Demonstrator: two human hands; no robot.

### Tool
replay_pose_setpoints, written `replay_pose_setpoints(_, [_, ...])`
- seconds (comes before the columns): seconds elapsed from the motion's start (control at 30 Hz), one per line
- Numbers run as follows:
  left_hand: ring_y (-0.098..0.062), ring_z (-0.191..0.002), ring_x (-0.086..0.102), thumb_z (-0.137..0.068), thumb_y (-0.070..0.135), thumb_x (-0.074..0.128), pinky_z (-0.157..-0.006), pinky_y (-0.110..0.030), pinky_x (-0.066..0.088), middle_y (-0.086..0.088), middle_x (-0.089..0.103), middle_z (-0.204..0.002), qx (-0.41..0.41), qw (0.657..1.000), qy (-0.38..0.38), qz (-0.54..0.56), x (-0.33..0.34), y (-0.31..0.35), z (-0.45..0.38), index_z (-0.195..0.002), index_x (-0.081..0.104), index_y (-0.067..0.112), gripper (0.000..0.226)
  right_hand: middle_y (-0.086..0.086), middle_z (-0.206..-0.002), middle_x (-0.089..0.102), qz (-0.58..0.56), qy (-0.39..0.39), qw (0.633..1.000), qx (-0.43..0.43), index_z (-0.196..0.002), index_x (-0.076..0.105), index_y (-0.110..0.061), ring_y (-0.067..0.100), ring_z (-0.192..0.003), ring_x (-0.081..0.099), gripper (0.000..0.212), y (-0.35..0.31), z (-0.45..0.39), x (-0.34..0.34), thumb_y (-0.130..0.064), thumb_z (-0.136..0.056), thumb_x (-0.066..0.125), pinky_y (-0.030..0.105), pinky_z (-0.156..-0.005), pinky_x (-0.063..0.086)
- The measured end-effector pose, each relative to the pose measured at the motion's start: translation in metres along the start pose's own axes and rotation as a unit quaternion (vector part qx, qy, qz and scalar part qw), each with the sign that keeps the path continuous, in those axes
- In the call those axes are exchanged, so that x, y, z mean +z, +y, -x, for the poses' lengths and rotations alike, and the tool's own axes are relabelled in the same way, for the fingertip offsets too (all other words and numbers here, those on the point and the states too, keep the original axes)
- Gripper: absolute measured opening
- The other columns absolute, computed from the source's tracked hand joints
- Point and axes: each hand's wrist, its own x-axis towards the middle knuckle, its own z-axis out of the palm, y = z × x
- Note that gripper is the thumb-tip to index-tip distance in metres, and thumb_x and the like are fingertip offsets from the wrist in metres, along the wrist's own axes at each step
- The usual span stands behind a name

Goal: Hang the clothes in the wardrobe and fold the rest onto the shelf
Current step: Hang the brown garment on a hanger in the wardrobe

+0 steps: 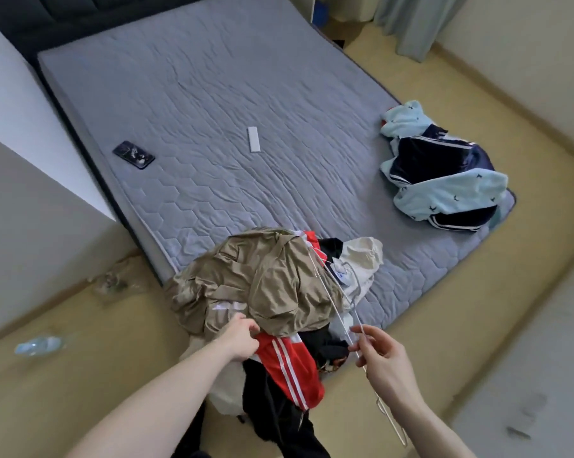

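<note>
Nearest up, the right hand (383, 361) is pinching a thin white wire hanger (336, 312), and the left hand (242, 337) is gripping the hem of the tan shirt (262, 279) on top of the clothes pile (279, 325) that's spilling off the near corner of the mattress (212, 127). The fabric's looking light, soft and a bit slippery, so I'd grab it at the shoulders or collar. The hanger's probably bendy and tangled in there. No containers showing. Further along the mattress's right edge, a second heap (444, 173) of blue and navy stuff is sitting; mid-mattress, a white remote (253, 139) and a phone (134, 155).
</note>
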Motion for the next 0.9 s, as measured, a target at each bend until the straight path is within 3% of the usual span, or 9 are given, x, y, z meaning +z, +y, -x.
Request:
replay_pose_setpoints(0.1, [-0.024,-0.147,0.038,-0.087,0.023,0.06,-0.118,-0.029,0.032,0.004,0.017,-0.168,-0.019,1.0,-0.008,-0.003,0.03,0.017,-0.043,-0.129,0.066,0.037,0.045,0.005,-0.082,0.074,0.027,-0.023,0.999,-0.002,-0.1,0.077,-0.03,0.011,-0.061,0.06,0.028,0.016,-0.051,-0.014,-0.016,-0.105,0.054,0.026,-0.061,0.044])
replay_pose_setpoints(0.3, [-0.022,-0.158,-0.001,-0.09,0.015,0.052,-0.125,-0.04,0.022,0.007,-0.007,-0.172,-0.044,0.998,-0.036,-0.032,0.087,0.03,-0.104,-0.128,0.067,0.043,0.049,0.006,-0.083,0.073,0.045,-0.056,0.997,-0.005,-0.102,0.077,-0.027,0.007,-0.06,0.057,0.028,0.041,-0.115,-0.023,-0.014,-0.106,0.053,0.018,-0.058,0.043])
replay_pose_setpoints(0.37, [-0.023,-0.158,-0.004,-0.09,0.017,0.05,-0.126,-0.043,0.02,0.006,-0.003,-0.172,-0.043,0.997,-0.031,-0.053,0.099,0.03,-0.115,-0.135,0.062,0.038,0.051,0.005,-0.083,0.073,0.046,-0.063,0.997,0.0,-0.103,0.077,-0.028,0.008,-0.059,0.057,0.029,0.05,-0.125,-0.021,-0.013,-0.105,0.052,0.023,-0.061,0.043])
replay_pose_setpoints(0.43, [-0.025,-0.157,0.008,-0.09,0.023,0.05,-0.124,-0.042,0.023,0.002,0.02,-0.167,-0.051,0.996,-0.01,-0.076,0.106,0.03,-0.119,-0.138,0.058,0.025,0.049,0.004,-0.082,0.073,0.042,-0.069,0.997,0.006,-0.103,0.077,-0.026,0.008,-0.059,0.057,0.028,0.057,-0.129,-0.019,-0.012,-0.105,0.053,0.024,-0.061,0.043])
replay_pose_setpoints(0.6, [-0.019,-0.117,0.059,-0.087,0.022,0.069,-0.111,-0.032,0.037,0.009,0.069,-0.111,-0.019,0.982,0.185,0.033,0.069,0.039,-0.08,-0.098,0.072,0.032,0.015,0.004,-0.078,0.073,0.029,-0.074,0.997,0.015,-0.102,0.078,-0.024,0.008,-0.057,0.058,0.025,0.052,-0.107,-0.018,-0.012,-0.105,0.056,0.024,-0.058,0.043])
replay_pose_setpoints(0.67, [-0.018,-0.091,0.065,-0.084,0.022,0.073,-0.083,-0.03,0.047,0.012,0.067,-0.077,-0.035,0.959,0.243,0.139,0.04,0.043,-0.049,-0.076,0.064,0.033,0.016,0.005,-0.075,0.072,0.022,-0.08,0.996,0.012,-0.101,0.077,-0.022,0.006,-0.056,0.058,0.022,0.039,-0.086,-0.019,-0.012,-0.104,0.057,0.018,-0.053,0.044])
replay_pose_setpoints(0.73, [-0.01,-0.061,0.057,-0.087,0.025,0.073,-0.064,-0.034,0.044,0.013,0.054,-0.052,-0.019,0.94,0.264,0.217,0.012,0.048,-0.013,-0.073,0.056,0.029,0.023,0.006,-0.075,0.072,0.017,-0.091,0.996,0.003,-0.101,0.077,-0.021,0.005,-0.056,0.058,0.021,0.026,-0.061,-0.019,-0.014,-0.104,0.058,0.016,-0.05,0.042])
replay_pose_setpoints(0.8, [-0.008,-0.05,0.045,-0.092,0.024,0.07,-0.06,-0.036,0.039,0.015,0.047,-0.047,0.016,0.922,0.283,0.265,-0.017,0.053,0.031,-0.075,0.053,0.026,0.024,0.005,-0.077,0.073,0.029,-0.103,0.994,-0.011,-0.103,0.077,-0.023,0.003,-0.055,0.055,0.02,0.012,-0.036,-0.018,-0.017,-0.104,0.058,0.019,-0.053,0.041])
replay_pose_setpoints(0.9, [-0.004,-0.062,0.049,-0.092,0.017,0.07,-0.067,-0.028,0.042,0.016,0.055,-0.065,0.083,0.887,0.323,0.319,-0.058,0.054,0.1,-0.077,0.055,0.025,0.022,0.002,-0.079,0.073,0.051,-0.11,0.991,-0.048,-0.105,0.075,-0.023,0.0,-0.056,0.056,0.02,-0.012,0.004,-0.013,-0.016,-0.104,0.057,0.014,-0.052,0.04])
